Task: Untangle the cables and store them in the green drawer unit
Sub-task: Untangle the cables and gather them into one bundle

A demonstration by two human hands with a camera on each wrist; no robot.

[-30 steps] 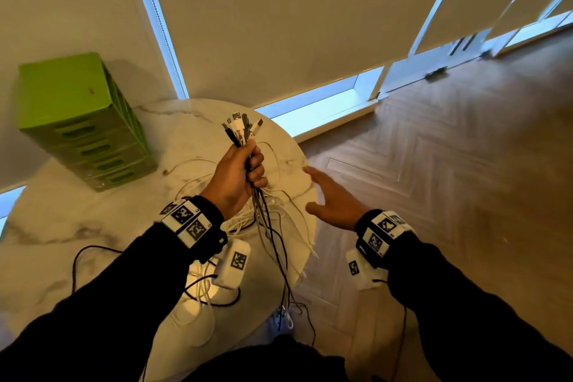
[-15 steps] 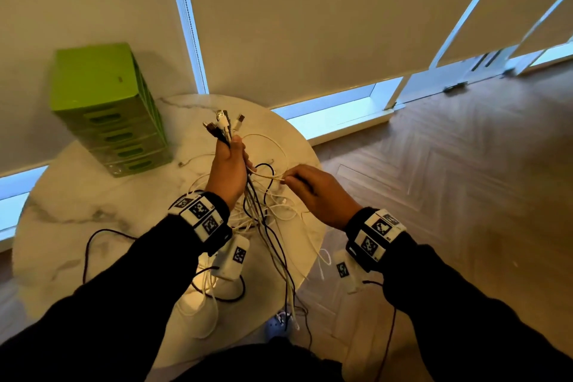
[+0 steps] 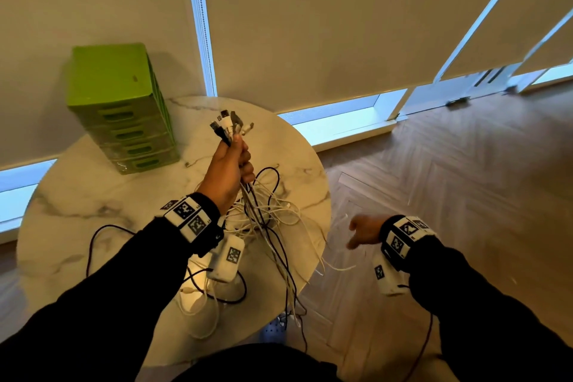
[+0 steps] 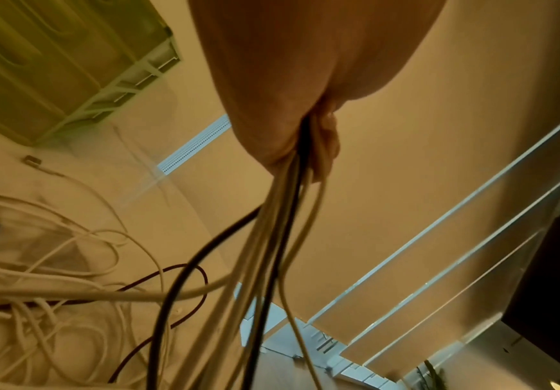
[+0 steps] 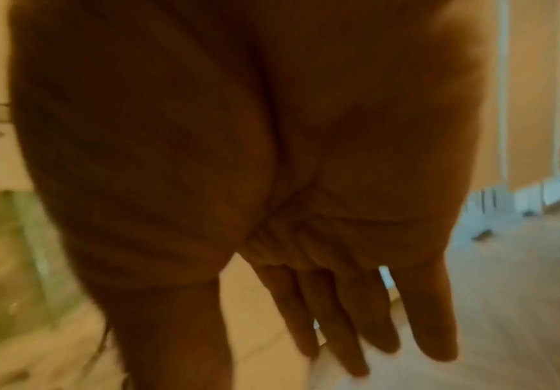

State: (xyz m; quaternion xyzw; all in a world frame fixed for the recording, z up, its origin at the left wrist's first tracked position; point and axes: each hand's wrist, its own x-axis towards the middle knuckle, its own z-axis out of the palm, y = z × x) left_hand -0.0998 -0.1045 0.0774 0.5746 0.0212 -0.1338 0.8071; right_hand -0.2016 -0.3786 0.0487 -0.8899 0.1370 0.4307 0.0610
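Note:
My left hand [image 3: 233, 161] is raised over the round marble table [image 3: 77, 195] and grips a bundle of white and black cables [image 3: 263, 214], with their plugs [image 3: 231, 125] sticking out above the fist. In the left wrist view the cables [image 4: 281, 237] run down out of the closed left hand [image 4: 305, 110] into a tangle on the tabletop. The green drawer unit [image 3: 124, 108] stands at the table's back left, its drawers closed. My right hand [image 3: 361, 231] hangs off the table's right edge over the floor; the right wrist view shows its fingers [image 5: 355, 316] straight and holding nothing.
A loose cable end with a plug [image 3: 192, 163] lies near the drawer unit. Cable loops hang over the table's front edge towards the wooden floor [image 3: 449, 180]. Roller blinds [image 3: 325, 25] cover the windows behind the table.
My right hand let go of the white cable it was pinching beside the bundle and dropped down to the right, off the table's edge. The left hand keeps the bundle raised.

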